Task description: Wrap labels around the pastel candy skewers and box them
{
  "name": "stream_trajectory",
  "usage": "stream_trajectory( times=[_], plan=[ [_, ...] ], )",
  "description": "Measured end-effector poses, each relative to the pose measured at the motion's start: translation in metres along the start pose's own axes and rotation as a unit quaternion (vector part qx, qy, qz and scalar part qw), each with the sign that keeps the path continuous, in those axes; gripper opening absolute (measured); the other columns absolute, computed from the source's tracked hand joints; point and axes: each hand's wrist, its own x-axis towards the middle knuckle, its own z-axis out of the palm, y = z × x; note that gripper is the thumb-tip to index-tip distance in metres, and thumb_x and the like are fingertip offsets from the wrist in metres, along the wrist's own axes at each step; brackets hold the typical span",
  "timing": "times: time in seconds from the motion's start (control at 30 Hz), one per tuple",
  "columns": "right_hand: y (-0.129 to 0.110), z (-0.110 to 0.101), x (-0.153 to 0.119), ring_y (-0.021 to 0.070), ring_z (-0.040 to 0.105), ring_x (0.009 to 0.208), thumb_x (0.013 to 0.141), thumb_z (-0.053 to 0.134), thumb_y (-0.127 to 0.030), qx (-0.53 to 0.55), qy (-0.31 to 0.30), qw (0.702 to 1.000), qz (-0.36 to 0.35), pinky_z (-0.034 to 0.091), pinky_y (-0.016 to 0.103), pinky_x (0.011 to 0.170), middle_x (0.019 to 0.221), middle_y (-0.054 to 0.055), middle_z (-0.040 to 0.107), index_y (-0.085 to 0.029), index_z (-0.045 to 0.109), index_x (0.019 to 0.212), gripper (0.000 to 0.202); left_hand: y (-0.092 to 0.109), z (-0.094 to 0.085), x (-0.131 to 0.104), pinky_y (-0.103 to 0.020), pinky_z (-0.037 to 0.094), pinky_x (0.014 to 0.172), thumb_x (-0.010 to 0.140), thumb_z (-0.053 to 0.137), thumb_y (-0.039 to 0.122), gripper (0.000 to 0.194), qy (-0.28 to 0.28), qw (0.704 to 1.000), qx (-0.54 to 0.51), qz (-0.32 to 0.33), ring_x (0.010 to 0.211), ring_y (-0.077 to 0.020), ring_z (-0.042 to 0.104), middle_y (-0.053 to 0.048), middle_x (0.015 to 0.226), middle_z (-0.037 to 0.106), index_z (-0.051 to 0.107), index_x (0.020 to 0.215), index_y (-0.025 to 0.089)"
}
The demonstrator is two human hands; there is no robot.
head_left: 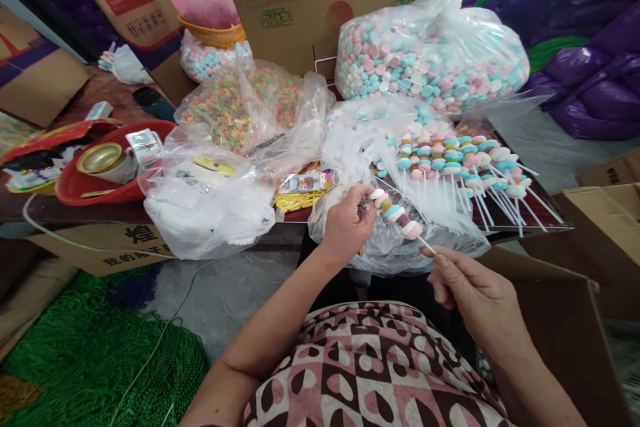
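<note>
Between my hands is a marshmallow skewer [395, 211], a slanting white stick threaded with white, pink and blue marshmallows and darker jelly-like pieces. My right hand [473, 290] pinches the bare lower end of its stick. At the upper end, my left hand [350, 221] is closed, with thumb and fingertips against the top white marshmallow. Under the skewer lies a clear plastic bag [380, 247]. Just beyond, to the right, several finished-looking marshmallow skewers [453, 159] lie in a row with their sticks towards me.
A large bag of marshmallows [430, 57] stands at the back, beside a bag of colourful gummy candy [250, 103]. Yellow-edged packets [305, 185] and a white plastic bag [210, 203] lie left of my hands. A red basin [100, 190] holds a cup. Cardboard boxes [555, 327] stand at right.
</note>
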Motion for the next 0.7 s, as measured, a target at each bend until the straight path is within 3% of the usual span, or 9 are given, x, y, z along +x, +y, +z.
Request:
stream_trajectory(
  times=[0.17, 0.3, 0.43, 0.6, 0.7],
  plan=[
    [0.005, 0.011, -0.001, 0.0124, 0.045, 0.044, 0.085, 0.064, -0.051, 0.04, -0.045, 0.998, 0.025, 0.038, 0.022, 0.042, 0.045, -0.004, 0.05, -0.02, 0.075, 0.104, 0.038, 0.0, 0.0, 0.004, -0.025, 0.044, 0.069, 0.082, 0.058, 0.016, 0.018, -0.007, 0.999, -0.036, -0.01, 0.07, -0.0137, 0.059, 0.0, 0.085, 0.07, 0.063, 0.097, 0.024],
    [0.007, 0.02, 0.0, 0.0125, 0.047, 0.045, 0.086, 0.063, -0.049, 0.06, -0.084, 0.994, 0.034, 0.042, 0.023, 0.048, 0.042, -0.006, 0.047, -0.019, 0.074, 0.11, 0.04, -0.005, -0.005, 0.01, -0.024, 0.044, 0.066, 0.083, 0.053, 0.015, 0.029, -0.048, 0.994, -0.093, -0.032, 0.066, -0.0118, 0.057, 0.002, 0.087, 0.07, 0.063, 0.108, 0.023],
    [0.009, 0.024, 0.0, 0.0112, 0.045, 0.045, 0.086, 0.064, -0.049, 0.086, -0.102, 0.99, 0.056, 0.042, 0.022, 0.05, 0.041, -0.007, 0.046, -0.018, 0.072, 0.113, 0.042, -0.007, -0.011, 0.013, -0.024, 0.045, 0.069, 0.083, 0.052, 0.015, 0.035, -0.09, 0.991, -0.099, -0.01, 0.071, -0.012, 0.059, 0.001, 0.093, 0.071, 0.065, 0.115, 0.022],
    [0.009, 0.03, -0.001, 0.0098, 0.041, 0.043, 0.086, 0.065, -0.05, 0.119, -0.117, 0.981, 0.101, 0.034, 0.022, 0.045, 0.043, -0.006, 0.048, -0.017, 0.07, 0.116, 0.044, -0.007, -0.008, 0.008, -0.026, 0.048, 0.085, 0.081, 0.05, 0.01, 0.047, -0.053, 0.998, -0.031, 0.035, 0.093, -0.0147, 0.064, -0.003, 0.117, 0.072, 0.063, 0.125, 0.022],
    [0.01, 0.032, -0.003, 0.0091, 0.039, 0.042, 0.086, 0.065, -0.052, 0.126, -0.131, 0.977, 0.115, 0.031, 0.022, 0.044, 0.044, -0.006, 0.048, -0.018, 0.069, 0.115, 0.044, -0.007, -0.006, 0.007, -0.024, 0.049, 0.085, 0.081, 0.051, 0.009, 0.052, -0.055, 0.997, -0.024, 0.051, 0.089, -0.0134, 0.064, -0.004, 0.123, 0.071, 0.059, 0.131, 0.022]
  ],
)
